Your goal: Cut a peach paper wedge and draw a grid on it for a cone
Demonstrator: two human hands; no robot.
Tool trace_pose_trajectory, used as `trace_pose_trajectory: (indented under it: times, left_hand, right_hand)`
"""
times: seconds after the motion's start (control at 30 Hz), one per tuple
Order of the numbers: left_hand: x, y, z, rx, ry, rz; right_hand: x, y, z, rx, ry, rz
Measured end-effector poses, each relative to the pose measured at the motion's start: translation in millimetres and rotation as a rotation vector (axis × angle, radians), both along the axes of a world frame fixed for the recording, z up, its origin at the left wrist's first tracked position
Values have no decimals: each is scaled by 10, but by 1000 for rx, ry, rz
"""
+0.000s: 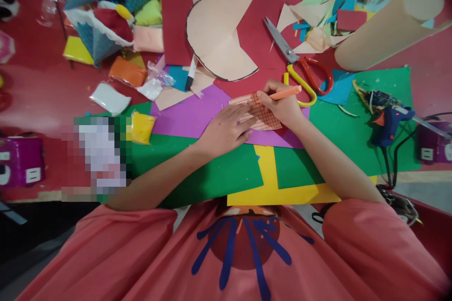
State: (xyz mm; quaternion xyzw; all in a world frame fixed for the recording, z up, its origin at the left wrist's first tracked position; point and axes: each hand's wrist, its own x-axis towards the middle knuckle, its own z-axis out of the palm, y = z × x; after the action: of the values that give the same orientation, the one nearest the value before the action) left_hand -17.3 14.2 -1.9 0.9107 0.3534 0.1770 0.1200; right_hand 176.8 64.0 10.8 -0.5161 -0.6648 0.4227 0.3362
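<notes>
My right hand (280, 106) is closed around an orange marker (287, 92), whose tip end is hidden by the fingers. Under it lies a small cream paper piece (266, 118) covered with orange-brown lines that cross into a grid on its right part. My left hand (229, 127) rests flat on the left part of that piece, fingers stretched out. Both hands are over a purple paper sheet (187, 120). Just beyond the right hand, scissors (291, 56) with one red and one yellow handle lie with blades apart.
A cream paper cutout (215, 28) with a black outline lies on red paper. A blue glue gun (386, 124) with its cord is at the right. Paper scraps (318, 23) and a cream roll (384, 33) sit at the back right. Clay packets (127, 71) and blue cones (102, 35) are left.
</notes>
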Motion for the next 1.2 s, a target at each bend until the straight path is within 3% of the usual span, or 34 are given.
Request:
trace_pose_trajectory:
  times: [0.37, 0.6, 1.03, 1.1, 1.2]
  left_hand:
    - [0, -6, 9, 47, 27, 7]
    - [-8, -10, 38, -5, 82, 43]
    - [-3, -79, 82, -14, 186, 183]
    - [-13, -83, 65, 48, 158, 143]
    - [-34, -71, 40, 153, 62, -27]
  right_hand:
    - [-10, 24, -39, 16, -25, 65]
    - [51, -22, -31, 127, 130, -84]
    - [50, -55, 17, 210, 35, -59]
    - [53, -59, 18, 195, 36, -58]
    - [57, -72, 8, 172, 48, -92]
